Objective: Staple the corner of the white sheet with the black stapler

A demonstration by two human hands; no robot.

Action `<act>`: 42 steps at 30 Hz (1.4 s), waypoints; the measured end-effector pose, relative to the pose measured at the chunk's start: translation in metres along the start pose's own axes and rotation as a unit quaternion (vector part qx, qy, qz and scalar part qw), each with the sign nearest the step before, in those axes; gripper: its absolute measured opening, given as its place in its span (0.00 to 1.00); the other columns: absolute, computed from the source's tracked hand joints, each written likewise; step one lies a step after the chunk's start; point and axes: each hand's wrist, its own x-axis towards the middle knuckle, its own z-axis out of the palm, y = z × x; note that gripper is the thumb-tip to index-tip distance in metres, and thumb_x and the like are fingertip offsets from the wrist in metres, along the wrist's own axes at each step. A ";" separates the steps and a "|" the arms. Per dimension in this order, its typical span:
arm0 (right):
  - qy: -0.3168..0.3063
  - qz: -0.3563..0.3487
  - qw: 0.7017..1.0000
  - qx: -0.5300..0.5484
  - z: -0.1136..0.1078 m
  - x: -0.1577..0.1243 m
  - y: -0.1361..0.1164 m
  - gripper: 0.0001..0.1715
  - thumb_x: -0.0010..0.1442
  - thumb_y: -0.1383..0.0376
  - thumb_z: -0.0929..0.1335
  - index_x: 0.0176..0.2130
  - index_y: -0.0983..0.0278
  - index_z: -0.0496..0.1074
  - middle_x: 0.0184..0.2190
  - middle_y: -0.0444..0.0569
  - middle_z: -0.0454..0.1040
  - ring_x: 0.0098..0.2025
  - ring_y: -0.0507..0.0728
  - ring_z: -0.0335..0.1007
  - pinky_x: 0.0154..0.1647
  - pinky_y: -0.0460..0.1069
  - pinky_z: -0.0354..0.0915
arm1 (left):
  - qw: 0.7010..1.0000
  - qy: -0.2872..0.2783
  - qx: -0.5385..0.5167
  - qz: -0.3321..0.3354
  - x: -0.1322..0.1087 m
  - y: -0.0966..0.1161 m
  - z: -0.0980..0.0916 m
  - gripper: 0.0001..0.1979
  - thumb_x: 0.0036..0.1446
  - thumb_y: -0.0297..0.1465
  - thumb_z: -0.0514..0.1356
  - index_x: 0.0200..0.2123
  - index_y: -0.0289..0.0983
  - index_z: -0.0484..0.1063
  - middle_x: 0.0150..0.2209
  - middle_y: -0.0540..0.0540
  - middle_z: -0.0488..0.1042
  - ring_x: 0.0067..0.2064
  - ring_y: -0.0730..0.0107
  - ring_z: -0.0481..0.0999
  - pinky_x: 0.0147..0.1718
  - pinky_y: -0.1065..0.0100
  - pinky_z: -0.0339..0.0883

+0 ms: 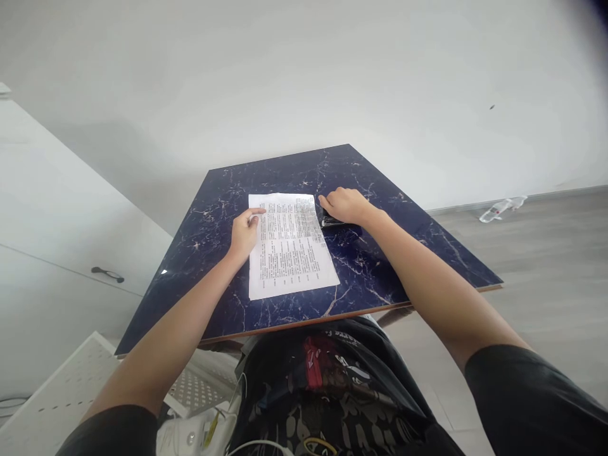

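Printed paper (289, 253) lies on a dark blue marble-patterned table (213, 196), its lines of text running away from me. My left hand (244, 234) is closed at the paper's left edge, thumb and index finger on top; the other fingers are mostly hidden. Just beyond the right edge, my right hand (346, 204) is closed over a black stapler (335, 221). Most of the stapler is covered by the hand, and a shiny strip shows at its lower side. Its near end is right beside the paper's edge; whether it grips the sheet I cannot tell.
A pale wall (304, 82) rises behind the table. White cabinets with a dark handle (107, 274) stand at left. A white perforated panel (71, 392) and cables are low at left. Clear plastic packaging (503, 208) lies on the floor at right.
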 end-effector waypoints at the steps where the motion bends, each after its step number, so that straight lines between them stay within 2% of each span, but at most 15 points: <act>1: -0.002 0.016 1.000 -0.001 0.000 0.001 0.005 0.39 0.77 0.52 0.52 0.40 0.71 0.80 0.40 0.69 0.80 0.44 0.70 0.78 0.47 0.59 0.66 | 1.000 -0.003 0.016 0.001 0.000 0.001 0.000 0.16 0.64 0.22 0.55 0.46 0.39 0.82 0.37 0.47 0.81 0.34 0.64 0.75 0.43 0.60 0.70; 3: -0.013 0.041 0.999 0.007 0.000 0.002 0.013 0.39 0.77 0.51 0.52 0.41 0.71 0.80 0.44 0.70 0.80 0.47 0.72 0.78 0.48 0.59 0.66 | 0.998 -0.015 0.054 0.007 0.000 0.001 -0.001 0.16 0.62 0.21 0.56 0.45 0.39 0.82 0.39 0.46 0.81 0.40 0.60 0.78 0.49 0.57 0.71; 6: -0.025 0.052 0.998 0.030 -0.001 0.003 0.018 0.39 0.76 0.48 0.53 0.42 0.70 0.80 0.45 0.70 0.80 0.47 0.72 0.78 0.48 0.59 0.66 | 0.991 -0.041 0.124 0.021 0.000 -0.003 -0.001 0.15 0.57 0.21 0.61 0.43 0.40 0.81 0.48 0.42 0.79 0.53 0.52 0.77 0.61 0.51 0.67; 11: -0.061 0.036 0.992 0.106 -0.011 -0.001 0.022 0.41 0.74 0.40 0.53 0.32 0.64 0.75 0.33 0.61 0.76 0.36 0.66 0.74 0.40 0.58 0.65 | 0.978 -0.035 0.203 0.019 0.002 -0.011 -0.004 0.13 0.56 0.25 0.66 0.45 0.40 0.81 0.56 0.36 0.73 0.63 0.42 0.70 0.66 0.42 0.60; 14: -0.101 0.006 0.984 0.149 -0.018 -0.005 0.031 0.41 0.71 0.35 0.55 0.29 0.61 0.72 0.28 0.54 0.73 0.31 0.61 0.70 0.38 0.57 0.63 | 0.975 -0.039 0.215 0.040 0.004 -0.011 -0.007 0.11 0.58 0.26 0.64 0.44 0.40 0.82 0.58 0.36 0.72 0.64 0.41 0.69 0.67 0.41 0.58; 17: -0.138 -0.049 0.977 0.156 -0.021 -0.008 0.043 0.34 0.67 0.34 0.63 0.35 0.60 0.74 0.32 0.52 0.75 0.33 0.60 0.70 0.38 0.57 0.63 | 0.973 -0.068 0.215 0.049 0.006 -0.009 -0.008 0.09 0.58 0.26 0.63 0.39 0.41 0.83 0.57 0.38 0.74 0.61 0.44 0.73 0.67 0.42 0.60; 20: -0.172 -0.074 0.971 0.147 -0.020 -0.008 0.051 0.28 0.59 0.39 0.72 0.42 0.60 0.76 0.39 0.53 0.78 0.36 0.61 0.72 0.38 0.56 0.63 | 0.973 -0.098 0.203 0.052 0.006 -0.008 -0.007 0.09 0.59 0.27 0.63 0.39 0.41 0.84 0.55 0.38 0.77 0.58 0.47 0.76 0.66 0.45 0.63; 23: -0.199 -0.064 0.967 0.144 -0.015 -0.006 0.053 0.24 0.58 0.45 0.74 0.44 0.61 0.76 0.40 0.54 0.79 0.36 0.60 0.73 0.36 0.56 0.65 | 0.974 -0.113 0.190 0.052 0.006 -0.008 -0.006 0.09 0.58 0.28 0.64 0.39 0.41 0.84 0.53 0.39 0.79 0.57 0.49 0.78 0.65 0.46 0.65; 27: -0.198 -0.052 0.968 0.145 -0.014 -0.006 0.050 0.21 0.58 0.49 0.75 0.43 0.61 0.77 0.41 0.54 0.80 0.37 0.61 0.75 0.37 0.56 0.67 | 0.976 -0.099 0.186 0.060 0.006 -0.010 -0.007 0.09 0.57 0.28 0.63 0.38 0.42 0.84 0.52 0.41 0.80 0.56 0.50 0.79 0.65 0.48 0.66; 32: -0.211 -0.049 0.965 0.147 -0.022 -0.012 0.054 0.30 0.50 0.58 0.79 0.52 0.59 0.78 0.49 0.54 0.81 0.46 0.65 0.77 0.41 0.56 0.70 | 0.975 -0.058 0.206 0.063 0.006 -0.014 -0.009 0.09 0.57 0.27 0.63 0.37 0.41 0.84 0.50 0.39 0.79 0.55 0.49 0.78 0.63 0.46 0.67; 37: -0.212 -0.026 0.972 0.097 -0.025 -0.012 0.057 0.22 0.48 0.60 0.79 0.44 0.60 0.80 0.42 0.53 0.81 0.41 0.64 0.78 0.36 0.56 0.69 | 0.967 -0.094 0.231 0.060 0.007 -0.014 -0.009 0.11 0.55 0.26 0.63 0.38 0.41 0.85 0.50 0.38 0.81 0.54 0.46 0.78 0.63 0.44 0.67; 39: -0.179 -0.011 0.981 0.080 -0.026 -0.010 0.052 0.19 0.48 0.59 0.79 0.41 0.61 0.80 0.38 0.54 0.81 0.38 0.64 0.77 0.34 0.56 0.69 | 0.964 -0.114 0.232 0.060 0.007 -0.014 -0.008 0.11 0.56 0.28 0.63 0.40 0.42 0.85 0.49 0.38 0.81 0.54 0.47 0.78 0.62 0.44 0.67; 42: -0.064 0.028 0.991 0.115 -0.026 -0.007 0.034 0.19 0.52 0.57 0.77 0.43 0.64 0.80 0.36 0.56 0.80 0.35 0.63 0.77 0.32 0.56 0.70 | 0.961 -0.134 0.234 0.062 0.005 -0.012 -0.005 0.11 0.57 0.31 0.63 0.42 0.43 0.84 0.50 0.40 0.81 0.52 0.47 0.79 0.61 0.44 0.68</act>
